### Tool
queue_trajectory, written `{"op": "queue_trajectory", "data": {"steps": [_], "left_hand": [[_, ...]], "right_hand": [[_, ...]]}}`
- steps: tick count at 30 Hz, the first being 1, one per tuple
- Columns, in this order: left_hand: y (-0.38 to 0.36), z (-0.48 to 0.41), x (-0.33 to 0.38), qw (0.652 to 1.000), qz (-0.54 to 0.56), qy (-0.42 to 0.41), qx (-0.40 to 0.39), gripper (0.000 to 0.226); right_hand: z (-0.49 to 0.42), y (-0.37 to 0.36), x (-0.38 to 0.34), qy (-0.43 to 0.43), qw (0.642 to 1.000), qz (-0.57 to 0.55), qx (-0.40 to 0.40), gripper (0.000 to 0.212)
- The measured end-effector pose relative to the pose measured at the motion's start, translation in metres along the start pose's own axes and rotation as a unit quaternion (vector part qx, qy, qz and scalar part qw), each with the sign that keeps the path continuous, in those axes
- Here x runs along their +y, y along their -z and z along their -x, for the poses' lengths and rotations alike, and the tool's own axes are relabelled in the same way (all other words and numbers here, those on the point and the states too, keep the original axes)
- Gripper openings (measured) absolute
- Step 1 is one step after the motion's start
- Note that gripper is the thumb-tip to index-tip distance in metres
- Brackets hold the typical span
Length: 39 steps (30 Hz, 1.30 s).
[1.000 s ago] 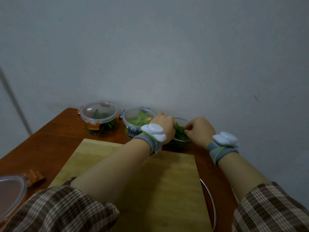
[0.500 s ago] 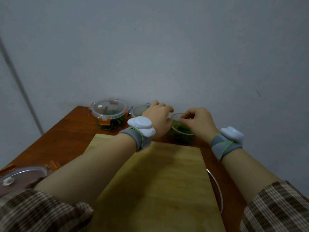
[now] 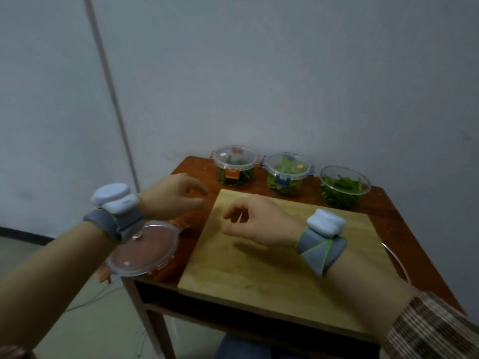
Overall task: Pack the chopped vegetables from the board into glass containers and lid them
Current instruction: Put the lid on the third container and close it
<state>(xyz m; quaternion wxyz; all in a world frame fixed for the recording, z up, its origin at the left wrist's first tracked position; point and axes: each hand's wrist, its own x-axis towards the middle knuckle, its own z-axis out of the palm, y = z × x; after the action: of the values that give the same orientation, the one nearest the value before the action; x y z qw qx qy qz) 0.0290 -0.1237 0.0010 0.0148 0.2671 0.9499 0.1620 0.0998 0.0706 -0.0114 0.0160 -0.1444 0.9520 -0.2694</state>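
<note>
Though blurred, print (image 3: 127, 201) on tracker (image 3: 112, 197) by left hand (image 3: 173, 196).

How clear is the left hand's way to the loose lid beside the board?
Probably yes. The left hand, empty, hovers past the loose lid, which lies flat left of the cutting board with nothing on it. Only that arm's own wrist hangs over it.

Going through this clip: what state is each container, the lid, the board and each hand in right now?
Board: bare, no vegetables left on it.
Orange-clip container: lidded, greens inside.
Blue-clip container: lidded, greens inside.
Third container: filled with greens, no lid.
Loose lid: lying flat left of the board.
Left hand: empty, fingers relaxed.
Right hand: empty, loosely curled, over the board.
</note>
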Motion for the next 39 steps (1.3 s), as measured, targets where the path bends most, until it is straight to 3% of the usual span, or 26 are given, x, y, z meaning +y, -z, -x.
{"op": "queue_trajectory", "data": {"steps": [4, 7, 12, 15, 19, 20, 24, 28, 30, 33, 37, 39], "left_hand": [[0.007, 0.027, -0.033, 0.992, -0.011, 0.104, -0.068, 0.057], [0.005, 0.039, -0.049, 0.981, -0.024, 0.171, -0.086, 0.066], [-0.007, 0.046, -0.059, 0.978, -0.027, 0.17, -0.117, 0.042], [-0.011, 0.045, -0.061, 0.983, -0.036, 0.157, -0.093, 0.03], [-0.012, 0.041, -0.063, 0.983, -0.019, 0.17, -0.06, 0.033], [-0.012, 0.04, -0.064, 0.983, -0.009, 0.177, -0.052, 0.036], [-0.008, 0.034, -0.067, 0.977, 0.086, 0.19, -0.029, 0.048], [-0.002, 0.022, -0.057, 0.95, 0.235, 0.204, 0.022, 0.03], [0.005, 0.012, -0.043, 0.91, 0.352, 0.2, 0.09, 0.026], [0.017, -0.008, -0.017, 0.807, 0.531, 0.208, 0.151, 0.023], [0.027, -0.035, 0.017, 0.664, 0.726, 0.179, 0.033, 0.054], [0.026, -0.047, 0.032, 0.619, 0.774, 0.134, -0.022, 0.067]], "right_hand": [[-0.009, -0.027, -0.035, 0.044, 0.996, 0.057, -0.054, 0.051], [-0.019, -0.048, -0.051, 0.015, 0.997, 0.067, -0.046, 0.055], [-0.033, -0.076, -0.065, -0.051, 0.998, 0.045, -0.014, 0.044], [-0.039, -0.083, -0.07, -0.081, 0.997, 0.008, 0.012, 0.035], [-0.049, -0.08, -0.071, -0.168, 0.979, -0.116, 0.016, 0.019], [-0.051, -0.081, -0.07, -0.185, 0.97, -0.157, 0.025, 0.014], [-0.061, -0.074, -0.057, -0.223, 0.927, -0.294, 0.07, 0.027], [-0.058, -0.034, -0.05, -0.134, 0.951, -0.24, 0.143, 0.027], [-0.053, -0.012, -0.048, -0.076, 0.958, -0.193, 0.199, 0.033], [-0.045, 0.02, -0.042, -0.003, 0.956, -0.087, 0.281, 0.052], [-0.032, 0.056, -0.016, 0.073, 0.929, 0.039, 0.361, 0.065], [-0.021, 0.063, 0.003, 0.103, 0.912, 0.108, 0.382, 0.063]]}}
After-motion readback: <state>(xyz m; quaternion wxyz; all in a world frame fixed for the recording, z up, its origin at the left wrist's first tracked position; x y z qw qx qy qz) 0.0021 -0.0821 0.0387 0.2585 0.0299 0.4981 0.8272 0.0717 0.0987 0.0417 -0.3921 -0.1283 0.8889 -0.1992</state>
